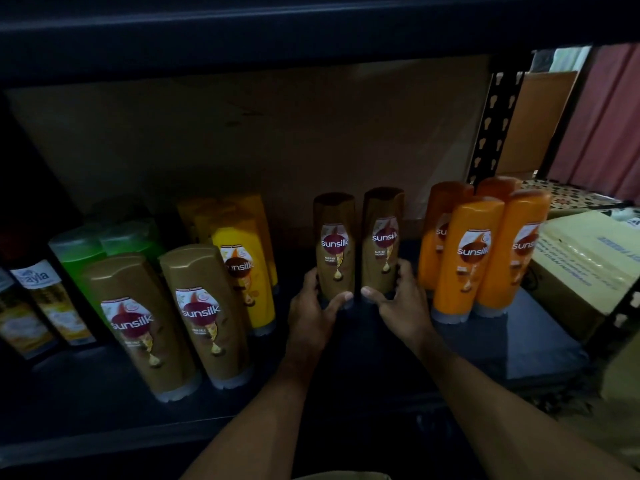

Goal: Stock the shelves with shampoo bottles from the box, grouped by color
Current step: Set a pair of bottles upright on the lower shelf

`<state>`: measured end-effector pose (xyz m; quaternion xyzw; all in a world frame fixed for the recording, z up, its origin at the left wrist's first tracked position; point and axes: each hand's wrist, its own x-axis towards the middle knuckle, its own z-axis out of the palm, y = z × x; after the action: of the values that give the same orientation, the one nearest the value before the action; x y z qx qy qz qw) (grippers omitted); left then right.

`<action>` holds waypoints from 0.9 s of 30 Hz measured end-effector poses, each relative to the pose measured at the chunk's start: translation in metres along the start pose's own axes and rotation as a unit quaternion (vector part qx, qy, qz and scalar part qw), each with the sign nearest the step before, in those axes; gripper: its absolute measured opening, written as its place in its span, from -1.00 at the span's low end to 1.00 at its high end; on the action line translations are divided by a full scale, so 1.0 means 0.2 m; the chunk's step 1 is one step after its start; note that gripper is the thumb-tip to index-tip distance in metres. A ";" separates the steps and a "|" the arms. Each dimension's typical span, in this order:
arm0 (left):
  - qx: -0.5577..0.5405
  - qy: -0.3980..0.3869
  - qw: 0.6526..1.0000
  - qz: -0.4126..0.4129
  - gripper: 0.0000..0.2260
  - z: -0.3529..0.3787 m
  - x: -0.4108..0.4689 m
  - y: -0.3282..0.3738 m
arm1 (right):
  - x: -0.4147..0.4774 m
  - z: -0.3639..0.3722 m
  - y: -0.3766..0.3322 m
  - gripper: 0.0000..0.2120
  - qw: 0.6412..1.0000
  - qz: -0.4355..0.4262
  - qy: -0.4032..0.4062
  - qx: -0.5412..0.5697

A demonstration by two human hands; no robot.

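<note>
Our hands: left hand (313, 306), right hand (398, 301) each grip one of brown pair (334, 244).
Pair's left: yellow bottles (247, 271).
Pair's right: orange bottles (467, 258), near.

Dark shelf (512, 341), many upright shampoo bottles (204, 313)

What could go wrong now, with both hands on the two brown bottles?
1. The right hand is close to the orange bottles; a nudge may topple them.
2. Left here, the held brown bottles would stand apart from the other brown pair at the front left, splitting that color group.
</note>
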<state>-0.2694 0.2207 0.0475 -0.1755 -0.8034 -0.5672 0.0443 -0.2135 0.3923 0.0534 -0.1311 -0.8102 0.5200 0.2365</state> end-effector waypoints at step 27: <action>0.042 -0.040 0.998 0.030 -0.46 -0.47 -0.74 0.23 | -0.66 0.08 -0.27 -0.27 0.998 0.029 0.006 -0.056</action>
<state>-0.1271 0.1120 0.0825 -0.2205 -0.8217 -0.5242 0.0364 -0.1074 0.2954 0.0641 -0.1712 -0.8323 0.4798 0.2186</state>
